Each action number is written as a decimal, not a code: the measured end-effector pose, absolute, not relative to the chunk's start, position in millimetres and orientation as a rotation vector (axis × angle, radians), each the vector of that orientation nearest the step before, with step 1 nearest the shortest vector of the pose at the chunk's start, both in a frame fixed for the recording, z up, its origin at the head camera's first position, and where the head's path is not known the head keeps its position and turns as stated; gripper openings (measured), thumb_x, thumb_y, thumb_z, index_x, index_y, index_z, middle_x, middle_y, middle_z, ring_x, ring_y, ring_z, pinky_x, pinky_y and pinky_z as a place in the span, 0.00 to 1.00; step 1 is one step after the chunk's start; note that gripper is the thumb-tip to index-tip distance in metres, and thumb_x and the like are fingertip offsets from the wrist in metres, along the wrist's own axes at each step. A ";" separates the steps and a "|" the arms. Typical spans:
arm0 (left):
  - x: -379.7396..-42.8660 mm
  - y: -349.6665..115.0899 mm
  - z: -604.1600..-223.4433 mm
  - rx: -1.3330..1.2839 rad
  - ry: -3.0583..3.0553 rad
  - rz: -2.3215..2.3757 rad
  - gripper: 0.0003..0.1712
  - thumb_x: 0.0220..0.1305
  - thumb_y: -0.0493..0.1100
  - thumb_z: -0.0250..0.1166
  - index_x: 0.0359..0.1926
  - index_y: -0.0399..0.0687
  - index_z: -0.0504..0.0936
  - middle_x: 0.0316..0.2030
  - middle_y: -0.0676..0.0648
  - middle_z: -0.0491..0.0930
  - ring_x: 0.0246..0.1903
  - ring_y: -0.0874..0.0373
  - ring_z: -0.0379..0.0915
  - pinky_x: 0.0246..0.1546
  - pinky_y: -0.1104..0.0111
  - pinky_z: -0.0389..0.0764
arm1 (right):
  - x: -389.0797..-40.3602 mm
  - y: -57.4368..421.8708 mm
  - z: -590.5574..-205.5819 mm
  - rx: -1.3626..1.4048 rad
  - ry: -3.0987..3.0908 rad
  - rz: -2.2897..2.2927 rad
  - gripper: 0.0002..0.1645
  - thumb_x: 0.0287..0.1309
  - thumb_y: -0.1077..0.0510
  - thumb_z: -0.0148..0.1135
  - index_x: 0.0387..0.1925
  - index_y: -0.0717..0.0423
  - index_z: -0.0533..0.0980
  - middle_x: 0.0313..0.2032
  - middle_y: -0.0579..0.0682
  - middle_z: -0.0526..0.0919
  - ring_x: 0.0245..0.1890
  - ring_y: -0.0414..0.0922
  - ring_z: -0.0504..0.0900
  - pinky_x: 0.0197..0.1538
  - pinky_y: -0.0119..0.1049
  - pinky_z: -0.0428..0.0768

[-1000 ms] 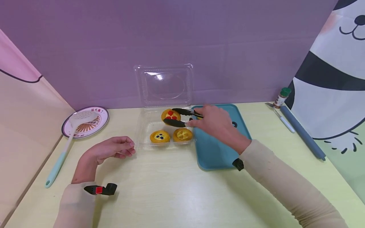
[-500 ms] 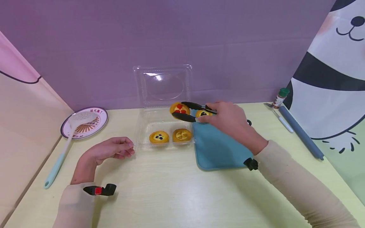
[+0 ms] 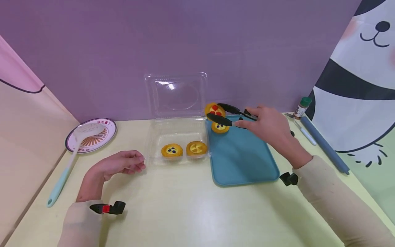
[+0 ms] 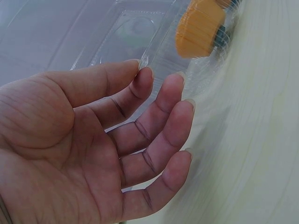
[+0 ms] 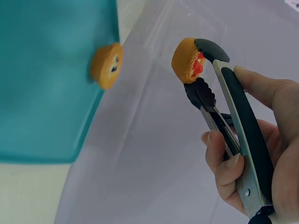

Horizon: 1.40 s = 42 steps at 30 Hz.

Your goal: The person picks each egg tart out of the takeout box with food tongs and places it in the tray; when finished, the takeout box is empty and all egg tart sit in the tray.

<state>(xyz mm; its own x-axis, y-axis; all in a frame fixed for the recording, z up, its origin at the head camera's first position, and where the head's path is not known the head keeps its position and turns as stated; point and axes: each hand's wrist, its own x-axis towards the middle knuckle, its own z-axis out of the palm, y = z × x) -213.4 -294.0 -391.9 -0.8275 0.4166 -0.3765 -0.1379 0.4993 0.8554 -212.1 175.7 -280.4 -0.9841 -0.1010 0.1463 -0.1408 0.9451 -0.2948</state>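
Note:
My right hand grips black-tipped tongs, whose tips pinch a tart with red topping. In the right wrist view the tart is held up, off the blue tray. A tart with dark blue dots sits on the tray's far left corner, partly behind the tongs in the head view. My left hand is relaxed beside the clear plastic box, fingers loosely bent and holding nothing. Inside that box, along its near side, are a blue-dotted tart and a plain yellow-topped tart.
The box's clear lid stands raised at the back. On the left, a white slotted ladle leans over a patterned plate. At the right lie a spice jar, a white-handled knife and a blue-grey rod.
My right hand has lifted the red-topped tart out of the box with the tongs and carried it right, over the tray's far left corner. The left hand has stayed in place.

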 end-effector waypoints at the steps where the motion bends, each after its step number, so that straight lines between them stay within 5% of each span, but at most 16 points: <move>1: -212.8 -293.9 -392.8 0.227 2.194 1.321 0.17 0.75 0.51 0.57 0.48 0.40 0.75 0.42 0.48 0.83 0.44 0.54 0.80 0.49 0.63 0.79 | -212.8 179.2 -282.3 0.177 -2.975 0.456 0.48 0.56 0.26 0.62 0.70 0.48 0.69 0.44 0.56 0.78 0.29 0.49 0.75 0.23 0.38 0.67; 10: -210.8 -293.2 -395.5 0.226 2.192 1.328 0.18 0.75 0.51 0.57 0.49 0.38 0.75 0.43 0.46 0.83 0.44 0.53 0.80 0.48 0.63 0.80 | -226.1 209.8 -299.9 0.083 -2.959 0.407 0.47 0.56 0.29 0.64 0.69 0.51 0.70 0.45 0.61 0.80 0.26 0.51 0.76 0.20 0.39 0.70; 18: -210.0 -294.4 -394.4 0.232 2.195 1.315 0.18 0.75 0.51 0.57 0.48 0.38 0.75 0.43 0.45 0.82 0.44 0.52 0.80 0.48 0.63 0.80 | -239.2 227.4 -317.7 0.051 -2.985 0.354 0.43 0.57 0.31 0.65 0.66 0.53 0.74 0.19 0.51 0.72 0.21 0.49 0.73 0.21 0.40 0.69; 26: -210.6 -293.6 -397.4 0.232 2.179 1.330 0.18 0.75 0.51 0.56 0.48 0.39 0.75 0.43 0.47 0.83 0.44 0.53 0.80 0.48 0.63 0.80 | -250.9 234.8 -327.1 -0.054 -3.076 0.341 0.48 0.55 0.29 0.64 0.68 0.54 0.72 0.15 0.50 0.73 0.20 0.49 0.72 0.20 0.39 0.67; 31: -211.8 -294.4 -399.0 0.236 2.177 1.331 0.18 0.75 0.50 0.56 0.49 0.38 0.74 0.43 0.47 0.82 0.44 0.53 0.79 0.48 0.63 0.80 | -257.0 237.8 -331.5 -0.053 -3.116 0.301 0.47 0.56 0.29 0.63 0.68 0.53 0.71 0.35 0.56 0.86 0.31 0.53 0.79 0.22 0.39 0.72; 35: -212.0 -294.1 -397.7 0.248 2.178 1.330 0.18 0.75 0.50 0.56 0.49 0.38 0.74 0.43 0.47 0.82 0.44 0.53 0.79 0.48 0.63 0.80 | -258.3 238.5 -331.8 -0.026 -3.123 0.273 0.45 0.57 0.29 0.62 0.67 0.53 0.72 0.52 0.60 0.84 0.38 0.55 0.82 0.24 0.41 0.75; 42: -212.7 -293.9 -393.0 0.254 2.185 1.322 0.17 0.75 0.50 0.56 0.48 0.38 0.75 0.43 0.46 0.82 0.44 0.53 0.80 0.48 0.63 0.80 | -258.4 238.2 -329.6 -0.031 -3.142 0.256 0.47 0.57 0.28 0.62 0.68 0.52 0.71 0.50 0.60 0.85 0.38 0.56 0.81 0.24 0.42 0.75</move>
<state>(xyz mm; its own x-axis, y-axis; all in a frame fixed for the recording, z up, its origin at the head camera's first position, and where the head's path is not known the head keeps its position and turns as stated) -212.7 -293.9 -393.0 -0.8213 0.4350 -0.3692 -0.1252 0.4939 0.8605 -258.4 238.2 -329.6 -0.9997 0.0189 -0.0128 0.0207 0.9867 -0.1614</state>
